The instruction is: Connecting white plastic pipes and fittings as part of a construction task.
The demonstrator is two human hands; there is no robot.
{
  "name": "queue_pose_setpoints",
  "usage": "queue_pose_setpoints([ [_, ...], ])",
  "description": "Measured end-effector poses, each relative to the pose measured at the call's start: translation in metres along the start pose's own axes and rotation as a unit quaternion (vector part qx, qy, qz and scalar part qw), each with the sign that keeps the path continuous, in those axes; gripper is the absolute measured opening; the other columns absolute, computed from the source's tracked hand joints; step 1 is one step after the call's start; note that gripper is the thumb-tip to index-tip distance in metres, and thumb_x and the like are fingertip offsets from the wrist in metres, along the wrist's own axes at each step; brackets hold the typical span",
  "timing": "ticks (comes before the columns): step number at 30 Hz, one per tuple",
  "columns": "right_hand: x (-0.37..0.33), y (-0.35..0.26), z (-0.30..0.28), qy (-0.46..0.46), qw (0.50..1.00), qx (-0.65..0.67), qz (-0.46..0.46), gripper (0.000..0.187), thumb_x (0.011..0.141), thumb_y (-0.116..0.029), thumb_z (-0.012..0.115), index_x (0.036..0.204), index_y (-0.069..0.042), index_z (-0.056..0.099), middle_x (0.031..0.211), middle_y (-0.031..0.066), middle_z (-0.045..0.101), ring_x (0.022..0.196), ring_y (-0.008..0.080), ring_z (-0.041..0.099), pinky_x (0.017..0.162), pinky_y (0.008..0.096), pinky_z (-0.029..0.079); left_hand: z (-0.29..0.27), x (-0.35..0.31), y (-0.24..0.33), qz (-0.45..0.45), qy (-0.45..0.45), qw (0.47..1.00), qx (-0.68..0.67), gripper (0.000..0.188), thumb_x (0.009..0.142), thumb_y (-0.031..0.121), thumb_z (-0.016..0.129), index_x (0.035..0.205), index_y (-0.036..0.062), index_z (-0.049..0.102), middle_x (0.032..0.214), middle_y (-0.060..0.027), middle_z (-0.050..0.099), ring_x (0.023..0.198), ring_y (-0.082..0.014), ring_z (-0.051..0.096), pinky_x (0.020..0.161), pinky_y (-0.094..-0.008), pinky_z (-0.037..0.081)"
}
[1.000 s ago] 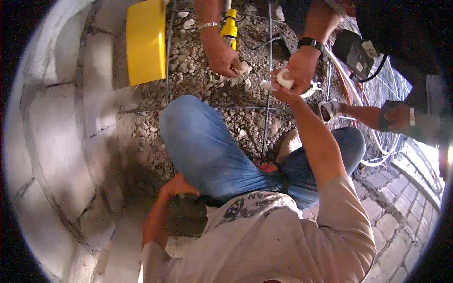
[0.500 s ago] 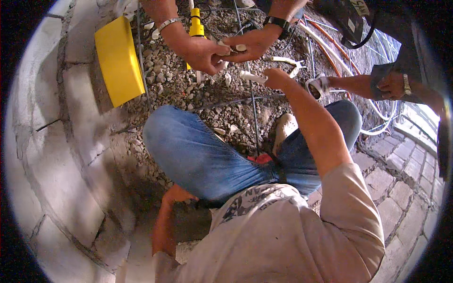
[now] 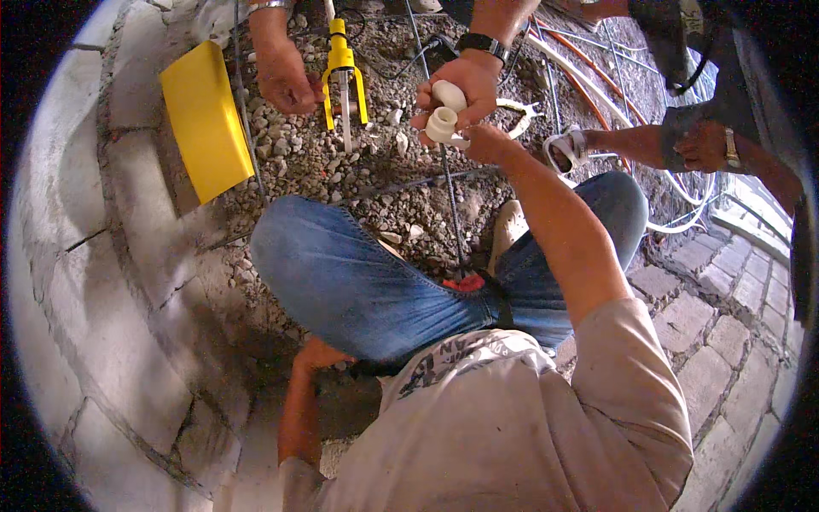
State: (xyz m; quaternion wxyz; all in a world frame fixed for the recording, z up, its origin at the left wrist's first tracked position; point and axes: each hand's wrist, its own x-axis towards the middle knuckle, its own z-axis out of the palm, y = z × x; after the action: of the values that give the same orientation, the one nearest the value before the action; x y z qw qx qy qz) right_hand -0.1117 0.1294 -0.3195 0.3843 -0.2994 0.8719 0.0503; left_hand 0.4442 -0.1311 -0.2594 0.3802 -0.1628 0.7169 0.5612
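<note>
My right hand is closed on a short white pipe, most of it hidden by the fingers and by a white pipe fitting at its far end. Another person's hand reaches in from the top and holds a second, rounded white fitting in its palm, close to my fingers. Whether the pipe sits inside the nearer fitting, I cannot tell. Down beside my left thigh is my left hand, its fingers mostly hidden behind the jeans.
A yellow forked tool with a white pipe through it stands on gravel, the person's other hand beside it. A yellow sheet lies left. White-handled pliers, steel bars and orange and white conduits lie right. Someone else's sandalled foot is near.
The other person's hands have moved apart, one toward the yellow tool, the other opening to show the fittings. My right hand has shifted slightly left with the pipe, up to the fitting.
</note>
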Motion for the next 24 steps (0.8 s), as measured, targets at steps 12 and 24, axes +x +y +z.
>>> queue_pose_setpoints([
  [12,0.002,-0.006,0.004,-0.011,1.0,-0.017,0.023,0.028,0.082,-0.018,0.068,0.106,-0.007,0.076,0.106,0.0187,0.075,0.102,0.0378,0.073,0.087,0.0507,0.06,0.003,0.003,0.003,0.038,0.003,0.998,0.045,0.096,0.062,0.036,0.096,0.141,0.0022,0.055,0.144,-0.0194,0.058,0.135,-0.0371,0.05,0.118,-0.0451,0.036],
  [24,-0.01,-0.017,-0.005,-0.011,0.999,-0.011,0.039,0.029,0.085,-0.02,0.066,0.108,-0.005,0.075,0.11,0.0205,0.075,0.105,0.0369,0.073,0.091,0.0505,0.059,-0.007,0.003,0.026,-0.019,-0.053,0.998,-0.001,0.089,0.06,0.025,0.099,0.135,0.0002,0.06,0.131,-0.0172,0.067,0.123,-0.0333,0.061,0.108,-0.0445,0.047],
])
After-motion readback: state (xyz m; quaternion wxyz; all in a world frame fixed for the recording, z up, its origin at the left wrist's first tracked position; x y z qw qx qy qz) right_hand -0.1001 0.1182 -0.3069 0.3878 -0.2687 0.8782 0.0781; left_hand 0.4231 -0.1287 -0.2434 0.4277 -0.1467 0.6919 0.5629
